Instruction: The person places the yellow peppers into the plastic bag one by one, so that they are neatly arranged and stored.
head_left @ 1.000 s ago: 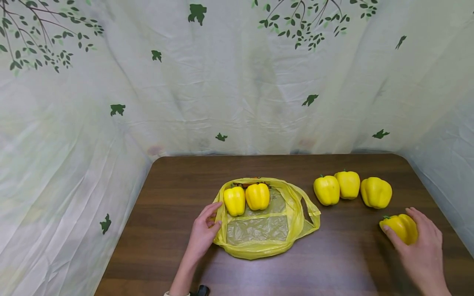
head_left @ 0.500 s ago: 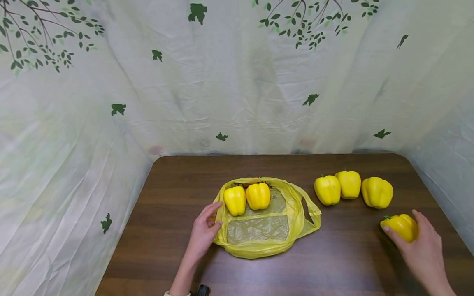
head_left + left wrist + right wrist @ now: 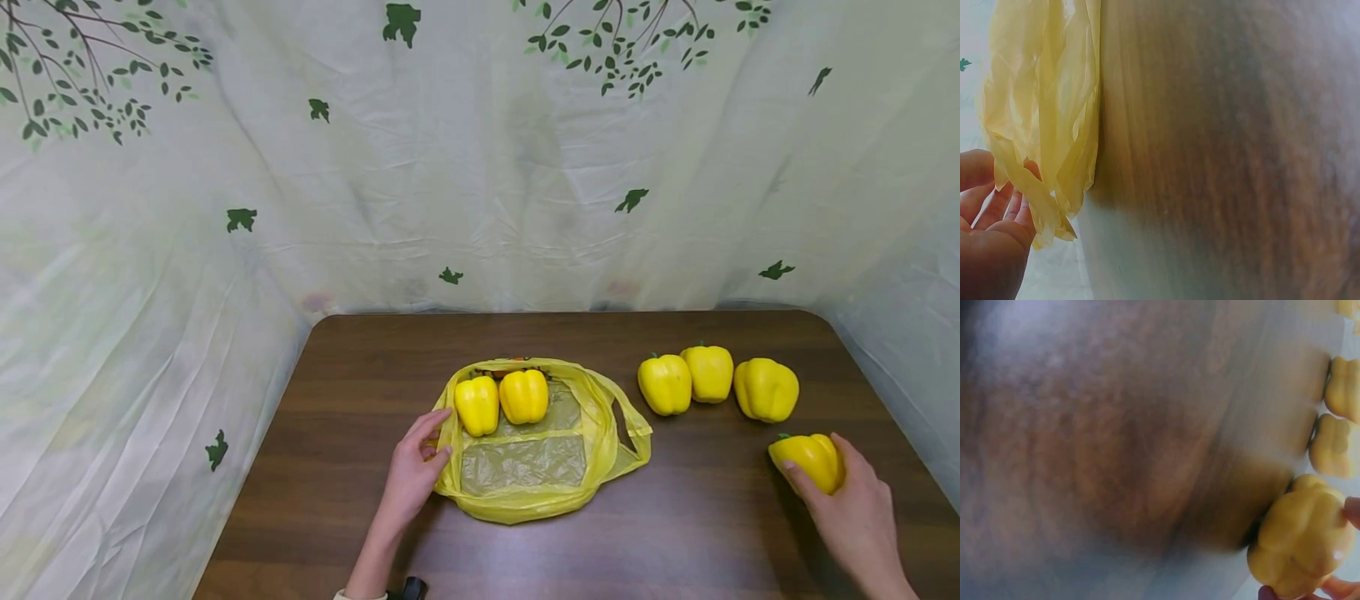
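Note:
My left hand [image 3: 415, 467] is at the left side of a yellow plastic bag [image 3: 525, 507], its thumb and fingers around the bag's edge. In the left wrist view, a loose strip of the bag [image 3: 1044, 200] hangs over the fingers. The bag lies with its mouth spread wide. Inside, at the back left, are two yellow bell peppers, one [image 3: 477, 407] beside the other [image 3: 524, 397]. At the right, my right hand [image 3: 855, 508] holds another yellow bell pepper [image 3: 810, 460] between thumb and fingers, low over the table. The right wrist view shows this pepper's lobed end [image 3: 1300, 540].
Three more yellow bell peppers stand at the back right of the brown table [image 3: 360, 358]: the left one [image 3: 665, 385], the middle one [image 3: 708, 373] and the right one [image 3: 767, 390]. The bag's handle loop [image 3: 636, 437] points toward them. A leaf-printed curtain [image 3: 480, 167] surrounds the table.
My right hand and the bell pepper it holds have shifted very slightly left, and the fingers have settled around it. The left hand and the bag stay as they were.

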A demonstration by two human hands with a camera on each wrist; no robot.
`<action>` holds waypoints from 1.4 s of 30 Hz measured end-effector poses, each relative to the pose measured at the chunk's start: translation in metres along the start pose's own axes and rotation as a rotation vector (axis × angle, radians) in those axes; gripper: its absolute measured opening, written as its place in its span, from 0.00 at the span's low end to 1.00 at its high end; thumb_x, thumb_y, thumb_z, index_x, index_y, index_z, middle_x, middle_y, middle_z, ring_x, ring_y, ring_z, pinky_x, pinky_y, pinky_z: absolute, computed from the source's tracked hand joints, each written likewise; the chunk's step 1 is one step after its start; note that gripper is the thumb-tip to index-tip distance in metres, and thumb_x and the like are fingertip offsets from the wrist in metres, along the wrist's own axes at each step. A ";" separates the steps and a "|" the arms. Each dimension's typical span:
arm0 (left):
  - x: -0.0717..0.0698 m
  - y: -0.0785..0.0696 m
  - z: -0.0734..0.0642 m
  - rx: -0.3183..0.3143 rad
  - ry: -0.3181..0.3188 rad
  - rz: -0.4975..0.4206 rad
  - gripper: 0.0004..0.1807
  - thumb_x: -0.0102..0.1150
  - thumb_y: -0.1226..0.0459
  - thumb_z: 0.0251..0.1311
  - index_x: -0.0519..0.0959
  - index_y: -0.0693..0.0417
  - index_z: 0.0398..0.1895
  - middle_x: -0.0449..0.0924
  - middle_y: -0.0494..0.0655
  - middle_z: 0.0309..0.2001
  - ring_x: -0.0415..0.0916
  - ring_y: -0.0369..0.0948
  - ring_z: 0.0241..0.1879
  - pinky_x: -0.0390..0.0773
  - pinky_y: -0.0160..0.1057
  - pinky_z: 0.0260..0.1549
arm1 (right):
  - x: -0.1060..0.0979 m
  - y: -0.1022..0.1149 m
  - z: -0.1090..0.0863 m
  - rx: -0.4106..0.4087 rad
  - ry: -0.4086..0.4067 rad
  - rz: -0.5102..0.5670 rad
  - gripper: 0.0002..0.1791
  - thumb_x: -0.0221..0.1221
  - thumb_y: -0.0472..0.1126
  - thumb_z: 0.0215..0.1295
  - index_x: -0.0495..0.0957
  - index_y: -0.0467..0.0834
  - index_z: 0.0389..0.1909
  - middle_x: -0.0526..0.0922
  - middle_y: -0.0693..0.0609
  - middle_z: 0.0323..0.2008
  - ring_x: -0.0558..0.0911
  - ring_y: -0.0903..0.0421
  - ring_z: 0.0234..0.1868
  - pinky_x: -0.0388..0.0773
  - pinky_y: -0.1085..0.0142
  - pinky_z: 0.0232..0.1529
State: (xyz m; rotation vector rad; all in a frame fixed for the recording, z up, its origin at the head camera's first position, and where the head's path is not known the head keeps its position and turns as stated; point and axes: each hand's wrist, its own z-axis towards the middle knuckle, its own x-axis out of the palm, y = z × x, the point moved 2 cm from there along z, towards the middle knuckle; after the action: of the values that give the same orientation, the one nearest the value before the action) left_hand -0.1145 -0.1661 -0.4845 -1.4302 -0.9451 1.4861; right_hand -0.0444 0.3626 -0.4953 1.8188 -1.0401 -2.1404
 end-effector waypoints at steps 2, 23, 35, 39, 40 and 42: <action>0.000 -0.006 -0.001 0.000 0.006 0.002 0.27 0.58 0.82 0.55 0.75 0.66 0.61 0.73 0.56 0.60 0.73 0.54 0.46 0.77 0.42 0.42 | 0.000 0.001 0.000 0.017 -0.001 -0.013 0.46 0.57 0.55 0.69 0.52 0.25 0.70 0.64 0.20 0.58 0.68 0.28 0.46 0.66 0.42 0.38; -0.003 -0.025 -0.005 -0.005 0.008 0.020 0.27 0.58 0.82 0.55 0.76 0.66 0.60 0.74 0.57 0.60 0.72 0.54 0.46 0.77 0.44 0.43 | 0.002 0.006 0.005 0.110 0.138 -0.001 0.55 0.58 0.63 0.64 0.48 0.25 0.71 0.61 0.21 0.60 0.67 0.29 0.49 0.67 0.40 0.42; 0.003 0.009 0.002 -0.003 -0.008 0.028 0.29 0.59 0.82 0.54 0.77 0.59 0.61 0.74 0.51 0.60 0.72 0.49 0.46 0.77 0.42 0.42 | 0.006 0.013 0.000 0.105 0.144 -0.001 0.54 0.59 0.64 0.63 0.51 0.25 0.70 0.62 0.22 0.60 0.69 0.30 0.48 0.68 0.40 0.42; 0.002 0.019 0.003 0.020 -0.015 0.030 0.29 0.61 0.81 0.54 0.78 0.54 0.60 0.75 0.47 0.59 0.73 0.46 0.45 0.77 0.38 0.41 | 0.007 0.014 -0.002 0.115 0.138 0.001 0.54 0.59 0.64 0.62 0.51 0.26 0.70 0.62 0.22 0.61 0.68 0.29 0.50 0.67 0.39 0.44; 0.002 0.019 0.003 0.026 -0.015 0.027 0.29 0.61 0.81 0.54 0.78 0.54 0.60 0.75 0.47 0.59 0.73 0.46 0.45 0.77 0.38 0.41 | 0.007 0.014 -0.002 0.121 0.138 0.003 0.55 0.59 0.65 0.62 0.50 0.26 0.71 0.62 0.22 0.61 0.68 0.29 0.50 0.67 0.39 0.44; 0.001 0.020 0.003 0.031 -0.013 0.020 0.29 0.61 0.81 0.54 0.78 0.54 0.60 0.75 0.47 0.59 0.73 0.46 0.45 0.77 0.37 0.40 | 0.008 0.014 -0.003 0.134 0.137 0.006 0.55 0.59 0.65 0.62 0.50 0.26 0.71 0.61 0.22 0.62 0.67 0.29 0.51 0.66 0.38 0.45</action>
State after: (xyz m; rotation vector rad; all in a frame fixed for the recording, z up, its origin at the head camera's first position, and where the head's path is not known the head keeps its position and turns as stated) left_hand -0.1192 -0.1716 -0.5032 -1.4130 -0.9142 1.5198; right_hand -0.0477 0.3467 -0.4934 1.9863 -1.1795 -1.9540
